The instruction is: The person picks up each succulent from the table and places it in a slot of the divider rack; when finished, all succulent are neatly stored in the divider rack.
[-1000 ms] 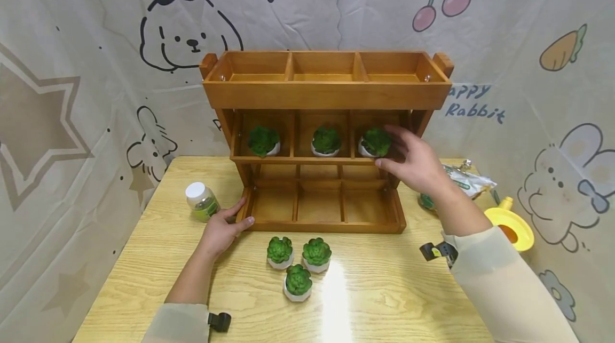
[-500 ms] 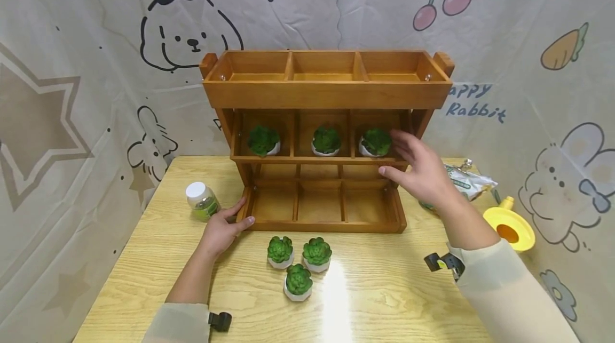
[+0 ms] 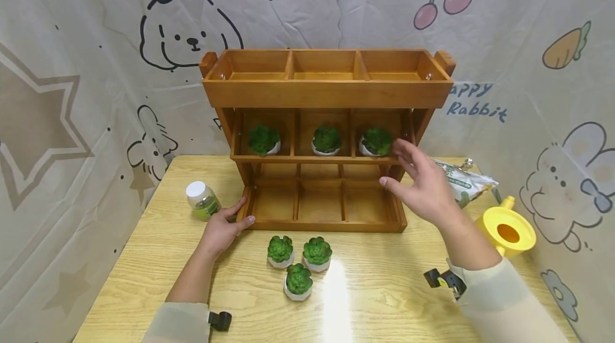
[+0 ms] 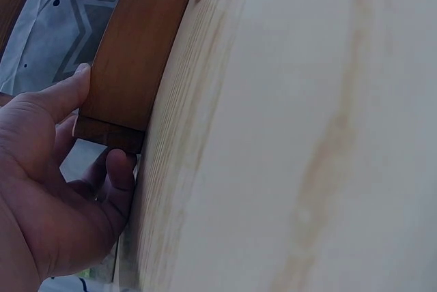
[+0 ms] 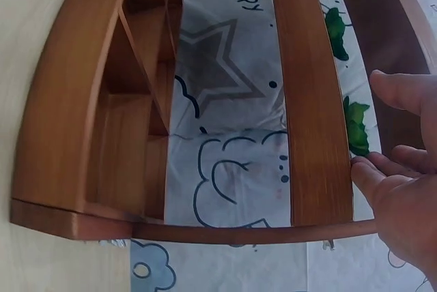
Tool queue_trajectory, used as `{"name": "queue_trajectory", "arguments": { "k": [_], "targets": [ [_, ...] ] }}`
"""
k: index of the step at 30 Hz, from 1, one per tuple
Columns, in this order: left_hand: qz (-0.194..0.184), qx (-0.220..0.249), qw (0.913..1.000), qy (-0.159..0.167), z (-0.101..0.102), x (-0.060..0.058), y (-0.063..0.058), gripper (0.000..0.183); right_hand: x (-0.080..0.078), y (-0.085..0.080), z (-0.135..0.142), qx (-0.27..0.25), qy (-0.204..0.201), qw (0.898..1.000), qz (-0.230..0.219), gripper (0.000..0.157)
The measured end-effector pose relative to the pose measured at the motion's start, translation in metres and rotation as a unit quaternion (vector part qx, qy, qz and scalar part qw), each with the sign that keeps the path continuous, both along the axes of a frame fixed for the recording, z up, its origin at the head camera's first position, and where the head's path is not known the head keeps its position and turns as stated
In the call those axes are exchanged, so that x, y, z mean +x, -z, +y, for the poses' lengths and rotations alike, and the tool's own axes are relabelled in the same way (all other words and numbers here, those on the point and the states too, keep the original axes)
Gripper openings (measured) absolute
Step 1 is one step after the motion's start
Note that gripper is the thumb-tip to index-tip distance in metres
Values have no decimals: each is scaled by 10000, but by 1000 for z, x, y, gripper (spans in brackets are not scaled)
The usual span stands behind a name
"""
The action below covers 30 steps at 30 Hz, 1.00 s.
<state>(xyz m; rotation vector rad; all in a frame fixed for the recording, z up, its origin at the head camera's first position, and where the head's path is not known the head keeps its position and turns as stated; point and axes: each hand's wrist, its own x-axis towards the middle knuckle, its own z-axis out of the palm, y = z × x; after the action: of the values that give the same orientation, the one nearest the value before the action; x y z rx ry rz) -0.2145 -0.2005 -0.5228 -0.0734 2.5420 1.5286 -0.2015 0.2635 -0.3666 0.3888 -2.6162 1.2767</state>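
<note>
A three-tier wooden plant stand [image 3: 326, 95] stands at the back of the table, each tier split into three compartments. Its middle tier bears a potted succulent on the left [image 3: 263, 140], one in the centre [image 3: 326, 140] and one on the right [image 3: 376, 141]. My left hand [image 3: 223, 233] holds the stand's lower left corner, thumb at the front; in the left wrist view the fingers bend round that wooden corner [image 4: 119, 87]. Beside the right succulent, my right hand [image 3: 423, 183] is spread and holds nothing. The right wrist view shows its fingertips close to that succulent's leaves [image 5: 356, 125].
Three more potted succulents [image 3: 298, 281] sit clustered on the table before the stand. A white-capped jar [image 3: 203, 200] is left of it. To the right lie a silvery-white bag [image 3: 468, 180] and a yellow watering can [image 3: 519, 225]. A printed cloth [image 3: 307, 7] hangs behind.
My right hand has drawn away from the right-hand succulent, back to the right and slightly down. The succulent stays in its compartment. My left hand has not moved.
</note>
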Motion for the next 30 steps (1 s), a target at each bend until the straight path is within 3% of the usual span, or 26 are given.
{"name": "queue_trajectory", "arguments": {
  "k": [5,10,14,23,30],
  "targets": [
    [-11,-28,10000,-35,0,1,-1,75,7,13,-4,-193,-170,9990,373,82],
    [-28,0,10000,-40,0,1,0,77,14,21,-8,-200,-101,9986,487,82],
    [-17,22,10000,-23,0,1,0,77,21,29,-14,-353,-266,9972,598,81],
    [-59,37,10000,-34,1,1,0,74,27,48,-24,-719,-747,9943,241,78],
    [-50,6,10000,-23,1,1,0,74,27,65,-34,-699,-943,9930,101,77]
  ]
}}
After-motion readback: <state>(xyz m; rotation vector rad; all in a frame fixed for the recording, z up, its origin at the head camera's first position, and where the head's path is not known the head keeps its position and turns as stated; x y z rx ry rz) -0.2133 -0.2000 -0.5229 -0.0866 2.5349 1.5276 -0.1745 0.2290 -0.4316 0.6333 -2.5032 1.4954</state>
